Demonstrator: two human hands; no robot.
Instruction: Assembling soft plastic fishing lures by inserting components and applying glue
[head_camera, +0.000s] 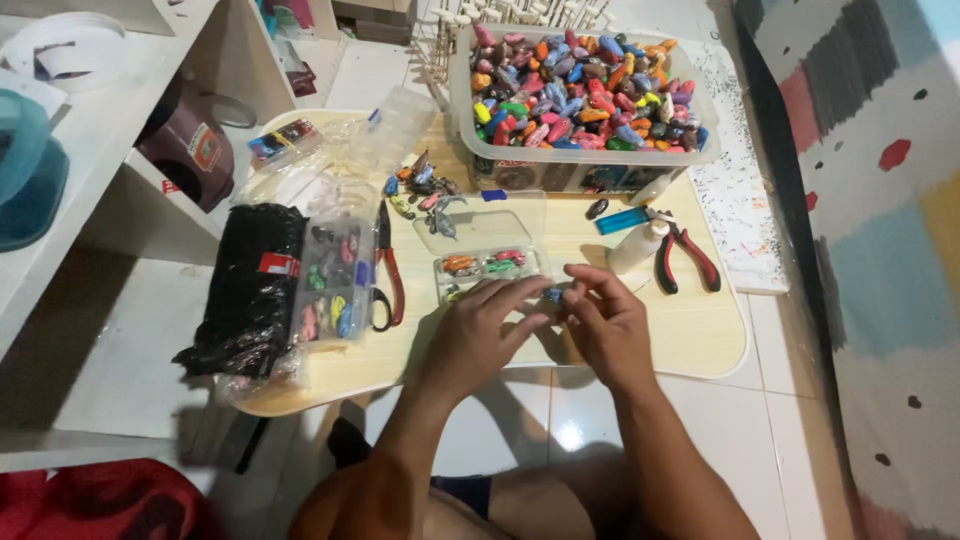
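Both hands work nearest the lens, at the near edge of the low board (700, 340); left hand (478, 335) has fingers curled down beside a small blue piece (552, 295), right hand (605, 320) pinches that piece between thumb and fingertips; whether the left actually grips it I cannot tell; piece sits just in front of the small case (490, 268), touching both sets of fingertips.

Judgement on doing it well: keep wrists planted on the board; hold the piece low over the wood so a slip does not send it to the floor; work close to the case so the carry is short.

Left to right, all placed against the case: far left, black bag (250, 290) with a small red label on its upper edge; next, a clear compartment box (335, 285) of mixed coloured bits, blue tag at its right side; scissors (388, 275) just left of the case; behind, a loose cluster of pieces (425, 190); behind right, big clear tub (585, 95) heaped with multicoloured pieces, dark sticker strip along its front wall; right, blue lighter (622, 220), white bottle (637, 247), red-handled pliers (685, 258).
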